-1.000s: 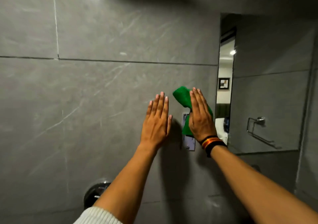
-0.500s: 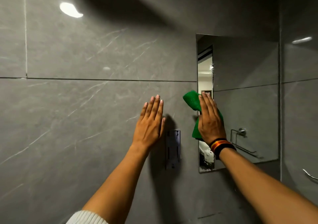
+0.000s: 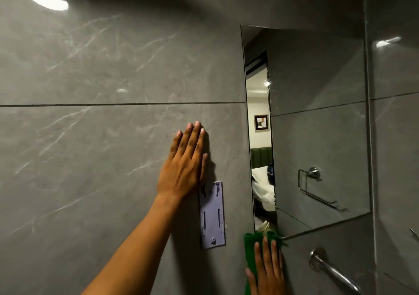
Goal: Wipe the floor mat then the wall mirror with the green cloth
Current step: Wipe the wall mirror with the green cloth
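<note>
While the right hand (image 3: 266,269) is seen only at the bottom edge of the frame, its fingers are laid out flat and together over the green cloth (image 3: 250,249), which is pressed against the grey tiled wall (image 3: 90,158) just below the lower left corner of the wall mirror (image 3: 317,124). Nothing is pinched or clenched; the cloth is pinned by the flat of the hand, a hold suited to sliding it over a smooth face. The top of the cloth appears to touch the mirror's bottom edge, so a stroke is judged to be ending or about to start there.

Left of centre, the left hand (image 3: 184,165) is spread open on the tile, fingers straight and close together, gripping nothing. It is probably placed there as a brace. Just beside its wrist, a pale lilac mounting plate (image 3: 212,214) is fixed to the wall, between the two hands.

At lower right a chrome grab bar (image 3: 333,272) projects from the wall. Farther off, in the mirror at right of centre, a towel ring (image 3: 310,181) and a lit room are reflected. The floor mat is not in view, so its state cannot be told.
</note>
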A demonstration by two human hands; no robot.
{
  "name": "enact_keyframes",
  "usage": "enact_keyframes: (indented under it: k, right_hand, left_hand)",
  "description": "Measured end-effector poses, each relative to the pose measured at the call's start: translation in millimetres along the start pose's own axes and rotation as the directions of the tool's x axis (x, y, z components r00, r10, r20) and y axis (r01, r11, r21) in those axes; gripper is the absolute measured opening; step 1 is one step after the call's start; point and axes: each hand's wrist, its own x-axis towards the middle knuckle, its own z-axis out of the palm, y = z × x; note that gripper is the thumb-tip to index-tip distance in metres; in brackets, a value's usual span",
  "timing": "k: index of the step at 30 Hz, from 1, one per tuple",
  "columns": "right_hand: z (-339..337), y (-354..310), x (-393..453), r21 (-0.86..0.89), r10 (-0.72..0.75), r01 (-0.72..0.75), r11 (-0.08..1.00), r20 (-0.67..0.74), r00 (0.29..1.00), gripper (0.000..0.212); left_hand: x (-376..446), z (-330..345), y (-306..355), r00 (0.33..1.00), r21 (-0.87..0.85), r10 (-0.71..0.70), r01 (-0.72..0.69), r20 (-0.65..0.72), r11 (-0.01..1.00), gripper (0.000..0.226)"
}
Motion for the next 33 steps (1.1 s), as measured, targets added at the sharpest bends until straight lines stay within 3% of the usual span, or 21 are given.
enact_keyframes:
  k: [3, 7, 12, 15, 24, 29, 33]
  right_hand:
    - [12, 3, -2, -0.09, 0.019, -0.02, 0.996, -0.018, 1.0, 0.075]
    - [10, 5, 5, -0.029, -0.011, 0.009, 1.0, -0.089, 0.996, 0.07]
    - [-12, 3, 39, 0.086, -0.03, 0.034, 0.996, -0.054, 0.998, 0.062]
    - [-50, -6, 96, 0.124, -0.041, 0.053, 0.991, -0.096, 0.995, 0.059]
    - [-180, -39, 330, 0.021, -0.134, 0.154, 0.988, -0.385, 0.913, 0.061]
    - [-246, -62, 442, 0.028, -0.118, 0.144, 0.989, -0.435, 0.893, 0.059]
    - [-268, -68, 482, 0.034, -0.104, 0.135, 0.99, -0.462, 0.881, 0.059]
  left_hand:
    - [1, 0, 1, 1.0, 0.015, 0.002, -0.002, -0.024, 1.0, 0.063]
    - [1, -1, 2, 0.999, 0.003, 0.003, -0.002, -0.039, 1.0, 0.062]
    - [-2, 0, 3, 0.999, 0.012, 0.005, -0.004, -0.043, 1.0, 0.063]
    - [0, -1, 3, 1.0, 0.018, 0.003, -0.003, -0.03, 1.0, 0.064]
    - [-1, -3, 4, 0.999, 0.019, 0.002, -0.001, -0.036, 1.0, 0.064]
    - [-2, 0, 1, 0.999, 0.036, 0.011, -0.01, -0.036, 0.999, 0.063]
    - [-1, 2, 1, 0.999, 0.029, 0.014, -0.013, -0.039, 0.999, 0.063]
